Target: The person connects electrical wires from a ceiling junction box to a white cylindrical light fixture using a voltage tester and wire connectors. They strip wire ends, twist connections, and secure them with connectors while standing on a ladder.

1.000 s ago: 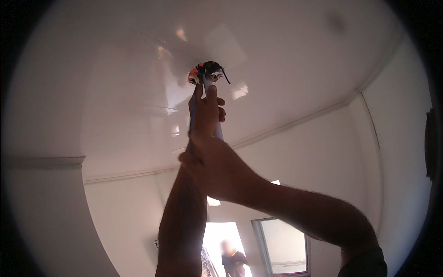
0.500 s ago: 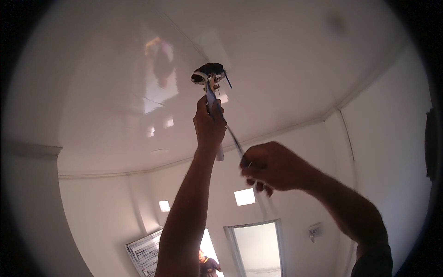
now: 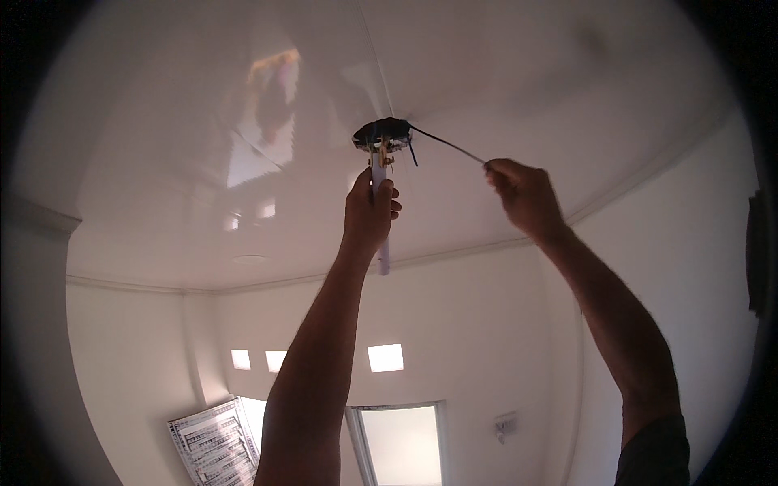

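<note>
My left hand (image 3: 370, 217) is raised overhead, its fingers wrapped round a pale, pipe-like tube (image 3: 384, 257). Brass-coloured parts (image 3: 386, 160) show at the tube's upper end, just under a round, dark-edged hole (image 3: 381, 130) in the ceiling. From the right edge of that hole a thin dark wire (image 3: 447, 144) stretches to my right hand (image 3: 525, 194), which pinches it between thumb and fingers. A second, short dark wire end (image 3: 414, 152) hangs down beside the hole. The inside of the hole is too dark to make out.
A glossy white ceiling (image 3: 486, 73) spreads around the hole. Beyond my arms, a white wall (image 3: 470, 324) has small square lit openings (image 3: 385, 357), a framed doorway (image 3: 401, 441), a louvred panel (image 3: 215, 441) and a small wall fitting (image 3: 504, 425).
My right hand has risen and moved right, drawing the wire out sideways from the hole. The left hand keeps its grip on the tube. The view has shifted slightly.
</note>
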Motion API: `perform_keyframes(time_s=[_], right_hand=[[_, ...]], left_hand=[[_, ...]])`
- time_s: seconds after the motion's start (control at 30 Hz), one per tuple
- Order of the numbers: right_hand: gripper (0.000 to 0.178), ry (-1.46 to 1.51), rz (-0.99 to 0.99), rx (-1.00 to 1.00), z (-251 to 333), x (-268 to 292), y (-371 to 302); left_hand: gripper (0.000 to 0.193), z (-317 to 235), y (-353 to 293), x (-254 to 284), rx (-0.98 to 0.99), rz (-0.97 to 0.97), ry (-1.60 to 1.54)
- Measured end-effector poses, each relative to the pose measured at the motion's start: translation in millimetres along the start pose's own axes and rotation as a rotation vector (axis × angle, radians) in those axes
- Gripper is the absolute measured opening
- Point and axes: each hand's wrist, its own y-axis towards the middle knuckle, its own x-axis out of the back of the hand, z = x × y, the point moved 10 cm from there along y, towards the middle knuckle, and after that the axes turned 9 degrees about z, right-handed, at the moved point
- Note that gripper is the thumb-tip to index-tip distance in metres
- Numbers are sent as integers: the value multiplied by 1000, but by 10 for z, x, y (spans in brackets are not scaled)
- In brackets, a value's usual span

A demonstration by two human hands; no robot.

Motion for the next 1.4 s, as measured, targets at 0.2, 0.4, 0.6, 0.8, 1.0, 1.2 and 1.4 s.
perform_keyframes(time_s=[0.2,0.4,0.6,0.8,1.0,1.2,1.4], right_hand=[[20,468,706,-293,284,-1052,-164],[22,601,673,-267,654,-1051,-169],[25,305,511,-260,417,-809,134],[38,700,448,-279,794,-749,448],[42,766,427,-167,784,-857,705],[29,873,396,-384,717,-974,645],[28,802,448,-340,748,-1103,402]], left_hand=[[31,-30,61,120,-117,-35,265],[40,-147,79,259,-156,-112,396],[40,-1,172,195,-46,26,268],[39,39,133,187,-83,50,176],[40,-54,97,153,-123,-6,339],[37,-156,47,207,-253,-98,418],[37,-145,50,212,-219,-103,439]])
